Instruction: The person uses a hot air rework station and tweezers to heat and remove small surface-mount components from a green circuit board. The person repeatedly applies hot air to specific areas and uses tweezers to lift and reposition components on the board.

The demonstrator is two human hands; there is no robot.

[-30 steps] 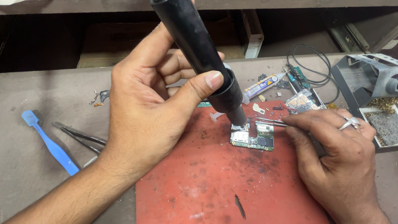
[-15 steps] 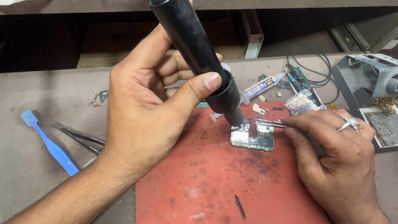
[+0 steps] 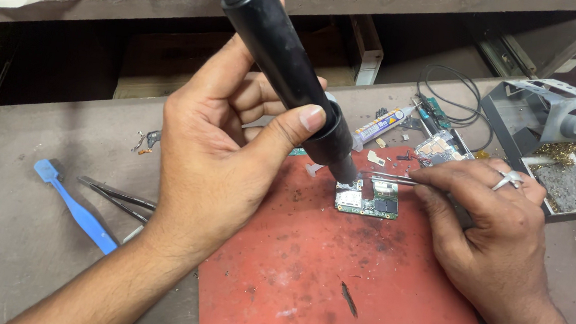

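The left hand point(image 3: 219, 157) is gripping the black hot-air wand point(image 3: 279, 58) over the small circuit board point(image 3: 369, 198) on the red mat point(image 3: 330, 292), while the right hand point(image 3: 495, 235), fingers pinching tweezers point(image 3: 389, 176), is likely readying a steady lift of a heated part.

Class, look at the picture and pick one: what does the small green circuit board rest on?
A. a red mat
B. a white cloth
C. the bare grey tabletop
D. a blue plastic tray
A: the small green circuit board lies flat on the red mat, under the nozzle of the black hot-air tool held by the left hand.
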